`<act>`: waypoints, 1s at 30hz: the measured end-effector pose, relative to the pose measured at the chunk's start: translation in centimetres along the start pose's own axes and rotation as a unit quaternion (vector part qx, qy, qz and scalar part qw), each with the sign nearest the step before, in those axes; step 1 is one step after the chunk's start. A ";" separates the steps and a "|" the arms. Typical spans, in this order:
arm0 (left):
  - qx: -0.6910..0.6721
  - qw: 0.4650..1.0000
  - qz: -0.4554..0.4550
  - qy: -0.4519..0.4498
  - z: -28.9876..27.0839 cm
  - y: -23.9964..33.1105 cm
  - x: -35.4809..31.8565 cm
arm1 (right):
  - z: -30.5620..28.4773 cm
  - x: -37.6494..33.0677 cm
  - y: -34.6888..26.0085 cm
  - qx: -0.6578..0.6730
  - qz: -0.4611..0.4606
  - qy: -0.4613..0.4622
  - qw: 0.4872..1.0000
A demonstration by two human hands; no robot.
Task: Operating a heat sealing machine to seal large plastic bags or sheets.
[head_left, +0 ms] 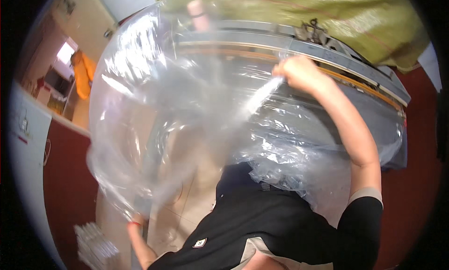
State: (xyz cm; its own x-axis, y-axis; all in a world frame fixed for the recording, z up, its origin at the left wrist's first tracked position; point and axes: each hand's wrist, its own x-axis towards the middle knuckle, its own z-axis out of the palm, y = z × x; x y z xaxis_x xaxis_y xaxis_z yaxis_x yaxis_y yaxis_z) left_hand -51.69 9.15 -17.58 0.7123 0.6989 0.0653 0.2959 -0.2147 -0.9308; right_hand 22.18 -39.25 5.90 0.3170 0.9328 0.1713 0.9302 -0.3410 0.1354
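Note:
A large sheet of clear plastic film (135, 83) billows in front of me, blurred and shiny, from the upper left down to my lower left. My right hand (299, 72) is closed around a twisted, gathered part of it, raised over a long metal machine. Low on the left, my left hand (136, 218), with a red band at the wrist, is closed on the film's gathered lower edge; its fingers are partly hidden. More crumpled film drapes over the machine's near side and against my front.
The long grey machine (365, 66) has an orange-brown strip and a metal clamp-like fitting (314, 30). Behind it hangs a yellow-green woven sheet (374, 17). A stack of folded clear plastic (96, 245) lies at lower left. Something orange (83, 73) shows by the doorway.

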 end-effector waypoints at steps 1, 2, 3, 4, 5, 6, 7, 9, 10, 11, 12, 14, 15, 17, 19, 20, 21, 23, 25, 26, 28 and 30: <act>-0.086 0.994 0.046 -0.047 -7.1 6.0 5.6 | 1.6 -2.9 0.5 -0.006 0.038 -0.016 0.999; -0.158 0.977 0.081 -0.119 -9.2 6.6 5.9 | 2.4 -5.2 1.1 0.001 0.052 -0.021 0.998; -0.225 0.948 0.116 -0.192 -9.7 7.8 2.7 | 2.6 -7.4 1.8 -0.002 0.070 -0.021 0.997; -0.288 0.907 0.145 -0.270 -11.1 7.3 3.1 | 2.7 -8.9 2.3 0.016 0.082 0.043 0.996; -0.344 0.855 0.174 -0.346 -10.5 5.8 3.8 | 2.7 -10.5 2.5 0.033 0.095 0.107 0.989; -0.395 0.793 0.202 -0.418 -10.3 4.8 4.1 | 2.3 -12.1 2.4 0.032 0.107 0.108 0.988; -0.439 0.721 0.227 -0.486 -12.6 4.4 5.4 | 1.7 -13.2 2.1 0.040 0.107 0.137 0.984; -0.358 0.907 0.202 -0.085 -25.6 1.0 12.8 | 1.7 -14.8 1.6 0.038 0.096 0.207 0.973; -0.489 0.861 0.128 0.057 -35.7 -1.1 14.4 | 1.5 -15.2 1.0 0.034 0.104 0.206 0.972; -0.609 0.772 0.114 0.141 -44.2 -2.0 15.9 | 1.3 -15.6 0.4 0.003 0.083 0.240 0.967; -0.708 0.659 0.155 0.200 -48.5 -1.1 18.0 | 1.2 -16.0 -0.1 -0.029 0.062 0.273 0.960; -0.746 0.559 0.290 0.215 -62.1 1.0 20.2 | 2.0 -18.4 0.3 -0.055 0.096 0.250 0.962; -0.720 0.516 0.373 0.274 -67.0 2.2 20.1 | 1.8 -19.2 0.2 -0.047 0.091 0.266 0.959; -0.658 0.477 0.460 0.357 -74.7 6.1 19.7 | 1.1 -19.9 -0.6 -0.036 0.077 0.289 0.954; -0.680 0.383 0.513 0.358 -80.9 11.5 19.7 | 0.5 -20.8 -1.4 -0.026 0.080 0.308 0.948; -0.703 0.318 0.535 0.344 -83.5 13.9 19.5 | 0.2 -21.4 -1.5 -0.011 0.077 0.326 0.942; -0.697 0.310 0.546 0.347 -85.2 15.3 19.2 | 0.1 -22.1 -1.4 -0.006 0.076 0.324 0.943; -0.713 0.203 0.663 -0.105 -88.0 16.8 18.3 | 0.2 -24.2 -0.6 -0.041 0.101 0.316 0.942; -0.755 0.170 0.620 -0.129 -89.0 17.2 16.8 | 0.9 -27.4 1.0 -0.076 0.135 0.305 0.940; -0.802 0.140 0.559 -0.155 -89.2 16.8 15.7 | 1.3 -29.5 2.3 -0.101 0.198 0.309 0.925; -0.820 0.155 0.537 -0.121 -89.1 16.0 15.3 | 1.8 -32.0 3.7 -0.128 0.268 0.310 0.903; -0.833 0.148 0.514 -0.144 -89.0 15.0 15.3 | 2.4 -33.2 4.4 0.022 0.409 0.487 0.771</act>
State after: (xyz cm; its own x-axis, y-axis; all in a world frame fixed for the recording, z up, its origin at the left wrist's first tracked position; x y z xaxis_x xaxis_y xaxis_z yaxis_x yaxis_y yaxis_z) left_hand 20.26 -44.11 1.44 0.9401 -0.3381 -0.0450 0.0433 -0.0123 0.9990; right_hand 16.18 -71.47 -1.51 0.5328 -0.1296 0.8363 0.5047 -0.7446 -0.4369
